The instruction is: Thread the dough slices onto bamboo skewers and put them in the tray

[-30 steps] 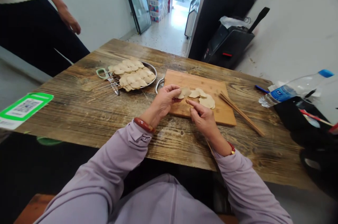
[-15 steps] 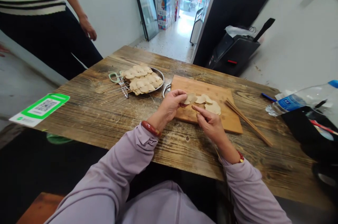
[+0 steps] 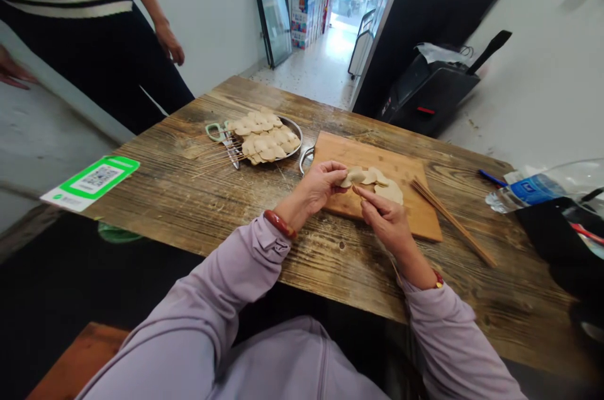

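My left hand [image 3: 317,191] pinches a thin pale slice [image 3: 352,177] between thumb and fingertips, over the cutting board [image 3: 365,147]. Beside it, my right hand [image 3: 391,222] is closed on a thin wooden skewer [image 3: 395,269], whose lower end sticks out below the palm. The skewer's tip is close to the slice; whether it has pierced it I cannot tell. More pale round slices [image 3: 389,191] lie on the board behind my right hand. To the left, skewers loaded with overlapping slices [image 3: 268,141] are piled on a round metal plate [image 3: 299,131].
Green-handled scissors [image 3: 215,131] lie by the plate. Bamboo sticks [image 3: 455,224] rest along the board's right edge. A water bottle [image 3: 528,190] and black holder [image 3: 550,230] stand right. A QR-code card [image 3: 94,180] sits left. Another person [image 3: 94,54] stands beyond the table.
The view has shifted slightly, so the table things appear further right. Both hands keep their grips; the slice in my left hand is now turned flatter, closer to the slices behind.
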Demonstrator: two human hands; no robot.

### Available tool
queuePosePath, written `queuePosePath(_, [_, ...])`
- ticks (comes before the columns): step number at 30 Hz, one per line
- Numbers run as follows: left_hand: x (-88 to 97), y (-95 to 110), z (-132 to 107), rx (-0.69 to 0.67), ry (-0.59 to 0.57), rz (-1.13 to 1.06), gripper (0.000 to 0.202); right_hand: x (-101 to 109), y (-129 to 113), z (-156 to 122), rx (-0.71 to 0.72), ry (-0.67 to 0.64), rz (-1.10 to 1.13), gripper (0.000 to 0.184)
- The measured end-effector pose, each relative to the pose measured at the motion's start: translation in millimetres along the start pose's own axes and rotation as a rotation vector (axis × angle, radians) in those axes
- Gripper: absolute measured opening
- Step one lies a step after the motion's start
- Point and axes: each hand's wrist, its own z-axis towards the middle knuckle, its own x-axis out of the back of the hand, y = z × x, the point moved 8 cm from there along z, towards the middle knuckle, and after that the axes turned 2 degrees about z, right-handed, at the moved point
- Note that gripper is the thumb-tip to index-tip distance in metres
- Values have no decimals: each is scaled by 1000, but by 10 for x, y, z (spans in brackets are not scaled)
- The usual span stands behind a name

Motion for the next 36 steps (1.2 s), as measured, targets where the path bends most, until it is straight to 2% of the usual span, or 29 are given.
queuePosePath(3, [-6, -10, 19, -39, -27, 9, 15, -8, -6, -8, 1, 30, 12, 44])
queuePosePath(10, [45, 38, 54, -110, 9, 37, 21, -51, -25, -7, -39, 29, 16, 46])
queuePosePath(28, [44, 60, 37, -124, 18, 56, 18, -54, -48, -5, 0, 44, 3, 45])
queuePosePath(36, [48, 72, 36, -144, 22, -11, 20, -85, -44, -4, -15, -7, 3, 49])
